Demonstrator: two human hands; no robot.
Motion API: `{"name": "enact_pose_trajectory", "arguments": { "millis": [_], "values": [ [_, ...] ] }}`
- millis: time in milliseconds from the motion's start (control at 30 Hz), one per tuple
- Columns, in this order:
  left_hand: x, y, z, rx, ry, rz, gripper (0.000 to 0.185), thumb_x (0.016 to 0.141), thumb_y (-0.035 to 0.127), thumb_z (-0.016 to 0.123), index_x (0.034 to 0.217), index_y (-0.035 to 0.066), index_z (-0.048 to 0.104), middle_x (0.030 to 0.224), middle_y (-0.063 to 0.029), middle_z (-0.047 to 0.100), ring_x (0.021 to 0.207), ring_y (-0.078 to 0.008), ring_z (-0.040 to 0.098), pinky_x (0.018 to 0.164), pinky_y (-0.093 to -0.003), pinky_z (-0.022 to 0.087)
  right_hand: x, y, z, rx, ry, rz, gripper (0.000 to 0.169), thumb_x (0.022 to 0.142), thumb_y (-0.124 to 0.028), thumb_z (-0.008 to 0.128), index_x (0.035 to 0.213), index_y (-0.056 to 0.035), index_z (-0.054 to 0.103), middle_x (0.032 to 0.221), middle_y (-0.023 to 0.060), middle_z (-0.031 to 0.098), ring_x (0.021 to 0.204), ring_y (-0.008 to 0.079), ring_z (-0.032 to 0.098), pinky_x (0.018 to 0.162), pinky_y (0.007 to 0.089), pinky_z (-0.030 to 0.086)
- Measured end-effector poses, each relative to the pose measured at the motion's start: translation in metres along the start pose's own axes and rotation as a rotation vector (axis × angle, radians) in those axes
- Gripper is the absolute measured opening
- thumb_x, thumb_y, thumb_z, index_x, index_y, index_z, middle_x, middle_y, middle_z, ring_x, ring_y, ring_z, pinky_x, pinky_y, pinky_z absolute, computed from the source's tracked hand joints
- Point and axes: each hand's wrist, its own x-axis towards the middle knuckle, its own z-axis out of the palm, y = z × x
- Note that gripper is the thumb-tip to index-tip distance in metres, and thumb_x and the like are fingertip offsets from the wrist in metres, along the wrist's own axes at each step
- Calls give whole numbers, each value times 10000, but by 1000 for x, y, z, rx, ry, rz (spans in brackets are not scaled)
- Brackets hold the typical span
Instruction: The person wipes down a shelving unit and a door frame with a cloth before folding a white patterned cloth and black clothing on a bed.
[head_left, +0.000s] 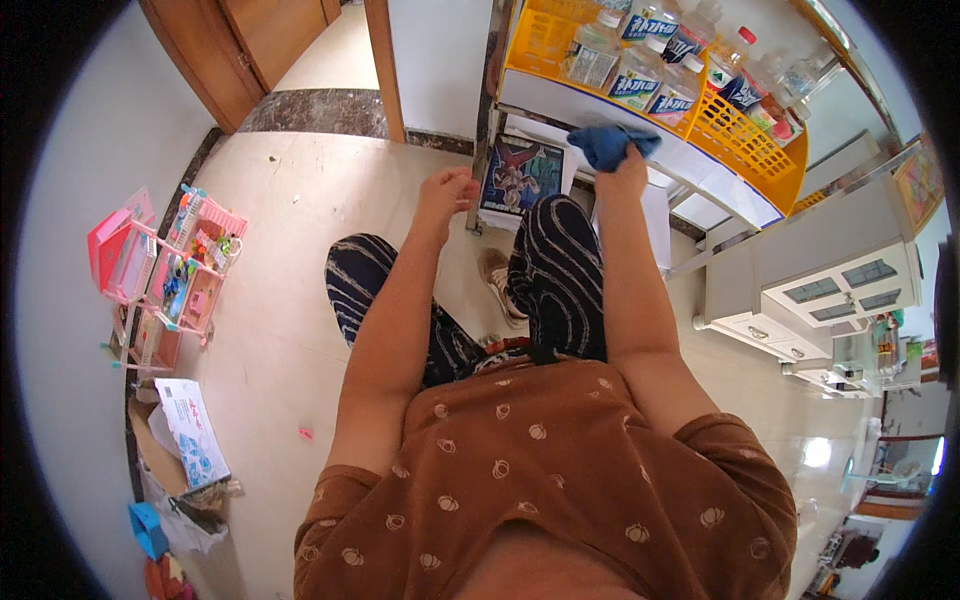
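My right hand (626, 174) grips a crumpled blue cloth (606, 146), slightly blurred, in front of the white edge of a rack shelf (555, 101). Just above the cloth, a yellow plastic basket (739, 142) on that shelf holds several clear plastic bottles (637, 79). My left hand (448, 193) is beside the rack's metal leg (480, 150), its fingers loosely curled and nothing visible in them. Whether it touches the leg I cannot tell. Below the shelf, between my hands, lies a dark picture-covered book or box (523, 174) on a stack of papers.
Along the left wall stand a pink toy dollhouse (172, 277), a white printed box (193, 435) and a blue container (148, 529). A small pink piece (305, 433) lies on the tiled floor. White cabinets (780, 300) are to my right. A doorway (322, 60) opens ahead on the left.
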Motion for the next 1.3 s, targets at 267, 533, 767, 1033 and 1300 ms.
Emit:
{"name": "enact_pose_trajectory", "arguments": {
  "millis": [267, 533, 767, 1033, 1300],
  "values": [
    [-10, 3, -17, 53, 153, 7, 340, 968, 211, 557, 1225, -9, 585, 1058, -159, 686, 951, -245, 670, 815, -357, 544, -36, 115, 37, -180, -221, 285, 377, 859, -42, 632, 1232, -36, 573, 1148, 131, 627, 999, 309, 613, 822, 486, 475],
    [1, -4, -45, 62, 342, 25, 300, 967, 149, 521, 1207, -14, 597, 1028, -153, 693, 928, -230, 669, 812, -342, 544, -42, 196, 27, -792, -163, -163, 335, 803, -63, 598, 1126, 15, 638, 880, 135, 670, 735, 211, 593, 680, 385, 482],
    [30, -1, -59, -137, 359, -35, 217, 978, 126, 524, 1129, 0, 616, 954, -124, 696, 826, -199, 665, 733, -319, 544, -3, 257, -70, -1404, -128, -93, 398, 720, -120, 674, 1101, -6, 664, 927, 164, 691, 808, 313, 652, 732, 408, 499],
    [49, 14, -61, -172, 199, 38, 263, 977, 197, 560, 1148, 6, 620, 969, -108, 684, 868, -202, 659, 787, -328, 535, 13, 317, -122, -1577, -4, 98, 504, 774, -109, 639, 1263, 11, 601, 1206, 242, 641, 1039, 414, 634, 876, 490, 504],
    [47, 32, -93, -188, 305, 74, 233, 952, 177, 555, 1091, 8, 634, 922, -97, 685, 808, -178, 652, 728, -317, 530, 39, 322, -143, -2249, -983, -188, 407, 797, -179, 645, 1170, -18, 655, 1129, 213, 670, 1053, 350, 642, 914, 443, 493]
  ]
}}
